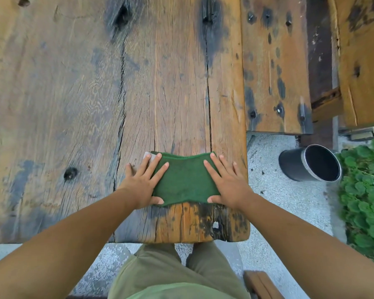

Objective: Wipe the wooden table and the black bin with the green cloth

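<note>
Two bare hands press flat on a folded dark green cloth (pixel 185 180) that lies near the front right corner of a weathered, cracked wooden table (pixel 73 93). The left hand (pixel 144 182) covers the cloth's left edge with its fingers spread wide and extended, the palm down, the thumb lying along the cloth's near edge; it grips nothing, only bears on the fabric. The right hand (pixel 227 182) mirrors it on the cloth's right edge, likewise splayed flat, thumb pointing inward at the near edge. Between the hands the cloth is stretched, its far and near edges curving inward. A small pale tag (pixel 148 156) shows at the cloth's far left corner, under the left fingertips.

Dark stains and knot holes mark the tabletop, and a long crack runs away from the person just left of the cloth. The table's near edge in front of the cloth is blotched black over orange wood.

Off the table to the right, a round black bin with a silvery rim (pixel 310 162) lies tipped on its side on pale speckled ground (pixel 289 201), its open mouth facing toward the lower right, well apart from the cloth. Green leafy plants (pixel 367 190) grow just beside the bin. A wooden bench (pixel 274 61) runs beyond it. The person's olive green trousers (pixel 177 275) show below the table edge.
</note>
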`<move>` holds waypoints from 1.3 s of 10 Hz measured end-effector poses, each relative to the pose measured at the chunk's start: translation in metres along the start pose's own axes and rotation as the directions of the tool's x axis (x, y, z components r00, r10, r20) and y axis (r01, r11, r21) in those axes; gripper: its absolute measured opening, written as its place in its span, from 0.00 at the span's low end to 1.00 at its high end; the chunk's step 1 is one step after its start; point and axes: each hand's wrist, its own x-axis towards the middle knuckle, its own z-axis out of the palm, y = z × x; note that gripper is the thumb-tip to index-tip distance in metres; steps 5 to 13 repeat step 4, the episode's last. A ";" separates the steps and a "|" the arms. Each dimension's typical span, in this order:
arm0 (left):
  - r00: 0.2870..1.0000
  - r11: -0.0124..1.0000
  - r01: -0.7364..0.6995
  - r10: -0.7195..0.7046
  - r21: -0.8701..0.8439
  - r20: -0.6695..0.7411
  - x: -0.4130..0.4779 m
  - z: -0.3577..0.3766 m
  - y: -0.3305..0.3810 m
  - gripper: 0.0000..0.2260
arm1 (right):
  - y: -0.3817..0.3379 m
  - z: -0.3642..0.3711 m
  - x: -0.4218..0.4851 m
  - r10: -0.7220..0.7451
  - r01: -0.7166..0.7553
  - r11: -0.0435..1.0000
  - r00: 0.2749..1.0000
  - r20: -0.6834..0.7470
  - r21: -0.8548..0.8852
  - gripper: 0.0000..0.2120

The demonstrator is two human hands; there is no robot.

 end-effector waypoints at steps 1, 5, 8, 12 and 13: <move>0.996 0.998 0.061 -0.063 0.025 0.063 -0.001 -0.015 0.013 0.49 | -0.015 -0.010 0.002 0.065 -0.064 0.998 0.996 0.063 -0.026 0.56; 0.952 0.965 0.173 -0.215 -0.198 -0.216 -0.026 -0.102 0.029 0.16 | -0.035 -0.110 -0.027 0.118 -0.070 0.972 0.970 -0.212 0.224 0.18; 0.952 0.965 0.173 -0.215 -0.198 -0.216 -0.026 -0.102 0.029 0.16 | -0.035 -0.110 -0.027 0.118 -0.070 0.972 0.970 -0.212 0.224 0.18; 0.952 0.965 0.173 -0.215 -0.198 -0.216 -0.026 -0.102 0.029 0.16 | -0.035 -0.110 -0.027 0.118 -0.070 0.972 0.970 -0.212 0.224 0.18; 0.952 0.965 0.173 -0.215 -0.198 -0.216 -0.026 -0.102 0.029 0.16 | -0.035 -0.110 -0.027 0.118 -0.070 0.972 0.970 -0.212 0.224 0.18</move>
